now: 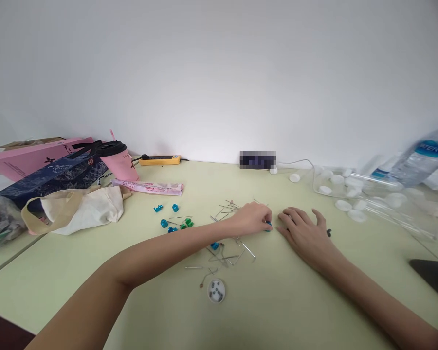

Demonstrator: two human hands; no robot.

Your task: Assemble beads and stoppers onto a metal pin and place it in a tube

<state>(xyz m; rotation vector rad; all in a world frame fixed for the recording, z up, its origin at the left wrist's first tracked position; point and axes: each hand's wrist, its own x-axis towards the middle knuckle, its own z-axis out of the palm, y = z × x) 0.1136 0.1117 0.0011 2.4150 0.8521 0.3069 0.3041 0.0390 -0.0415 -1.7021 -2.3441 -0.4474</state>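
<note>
My left hand [251, 218] reaches across the middle of the table, its fingers pinched on a small blue piece [268, 226] that is mostly covered. To its right, my right hand [306, 233] rests on the tabletop with fingers spread and nothing in them. A small black part [329, 233] lies beside that hand's thumb side. Thin metal pins [248, 250] are scattered around and below my left hand. Near my left forearm are more blue plastic pieces [164, 223] and green ones [189, 222]. A round white cap [216, 290] holds several tiny grey bits.
At the left stand a pink cup [118, 163], a dark blue box [58, 172] and a cloth bag [83, 209]. An orange power strip [160, 160] sits by the wall. White caps [343, 205], clear tubes [397, 218] and a water bottle [419, 155] occupy the right.
</note>
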